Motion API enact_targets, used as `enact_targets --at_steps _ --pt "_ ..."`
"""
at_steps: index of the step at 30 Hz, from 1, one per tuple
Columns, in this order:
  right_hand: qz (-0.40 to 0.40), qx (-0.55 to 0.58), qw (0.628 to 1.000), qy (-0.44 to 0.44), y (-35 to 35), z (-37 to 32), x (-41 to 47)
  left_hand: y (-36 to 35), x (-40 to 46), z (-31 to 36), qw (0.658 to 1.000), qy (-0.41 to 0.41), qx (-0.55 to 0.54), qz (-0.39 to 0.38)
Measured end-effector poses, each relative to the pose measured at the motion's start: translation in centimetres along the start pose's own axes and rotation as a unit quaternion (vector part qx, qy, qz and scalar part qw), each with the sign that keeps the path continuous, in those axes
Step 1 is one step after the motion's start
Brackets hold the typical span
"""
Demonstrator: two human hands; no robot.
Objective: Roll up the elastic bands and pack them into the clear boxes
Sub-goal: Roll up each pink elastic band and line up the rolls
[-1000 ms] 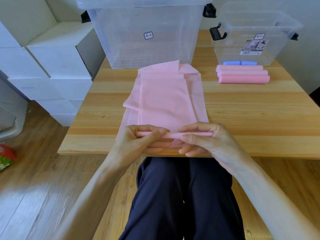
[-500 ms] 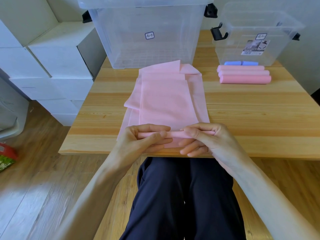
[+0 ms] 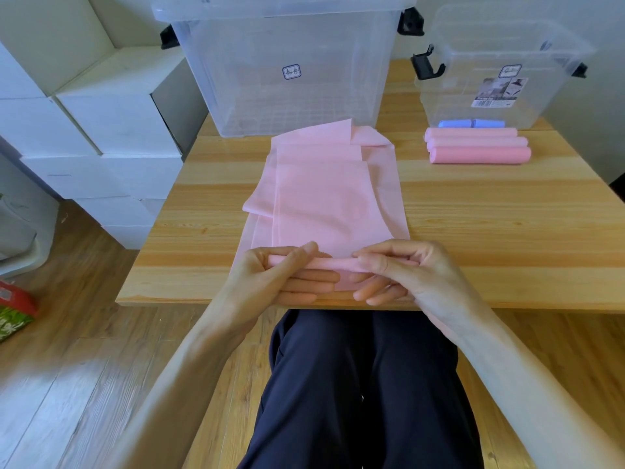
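Mid-task, early on the current band; the pink elastic band (image 3: 324, 198) lies folded in layers on the surface (image 3: 507, 231), running from the near edge back toward the large clear box (image 3: 287, 62); only its near end is rolled so far, a thin tube just a few turns thick, w/ most of the length flat and unrolled behind it.

Left hand (image 3: 280, 275) pinches the left part of the roll, thumb on top and index beside it, other fingers straight underneath; right hand (image 3: 402, 272) pinches the right part the same way, fingers curled over the tube, lower fingers tucked beneath.

Done, judging by what lies there: three pink rolls (image 3: 477, 145) side by side and touching, plus a blue roll (image 3: 470, 123) behind them, all on the surface right in front of the small clear box (image 3: 500, 62); they appear to sit outside it, not packed.

Both boxes look empty through the walls, tho reflections make that approx; the large one has its lid on, the small one's black latch hangs loose.

Left to do: finish rolling this band to the far end, then put all the rolls into the boxes; so rolling seems mostly done, packing not started.
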State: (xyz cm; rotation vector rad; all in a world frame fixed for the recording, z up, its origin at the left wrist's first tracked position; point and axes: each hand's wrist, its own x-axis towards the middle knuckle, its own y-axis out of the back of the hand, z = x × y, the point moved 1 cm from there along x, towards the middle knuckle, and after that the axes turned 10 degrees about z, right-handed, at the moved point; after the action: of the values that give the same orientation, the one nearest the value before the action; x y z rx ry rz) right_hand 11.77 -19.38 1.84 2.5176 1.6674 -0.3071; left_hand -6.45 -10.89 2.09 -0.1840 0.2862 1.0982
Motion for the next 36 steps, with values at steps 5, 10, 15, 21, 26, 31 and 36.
enact_targets --at_steps 5,10,15,21,26,31,36 --pt "0.006 0.020 1.000 -0.020 -0.01 0.06 -0.07 -0.11 -0.10 0.00 1.000 0.002 -0.013 -0.003" --pt "-0.006 0.000 1.000 -0.016 0.11 0.09 -0.05 -0.04 -0.19 -0.24 1.000 0.002 -0.023 -0.009" --pt "-0.018 0.000 1.000 -0.018 0.03 0.16 -0.15 0.08 -0.03 -0.51 0.999 -0.006 -0.033 0.010" --pt "-0.005 -0.013 1.000 -0.006 0.00 0.32 -0.21 0.17 -0.18 -0.54 0.999 -0.007 -0.037 0.002" --pt "-0.023 -0.017 1.000 -0.004 0.00 0.23 -0.24 0.15 -0.22 -0.69 1.000 -0.006 -0.029 -0.010" --pt "-0.030 -0.023 0.999 0.002 0.13 0.33 -0.18 0.19 -0.29 -0.64 1.000 -0.009 -0.005 -0.017" --pt "-0.027 -0.029 0.999 0.021 0.17 0.22 -0.32 0.25 -0.34 -0.42 1.000 -0.012 -0.007 -0.026"
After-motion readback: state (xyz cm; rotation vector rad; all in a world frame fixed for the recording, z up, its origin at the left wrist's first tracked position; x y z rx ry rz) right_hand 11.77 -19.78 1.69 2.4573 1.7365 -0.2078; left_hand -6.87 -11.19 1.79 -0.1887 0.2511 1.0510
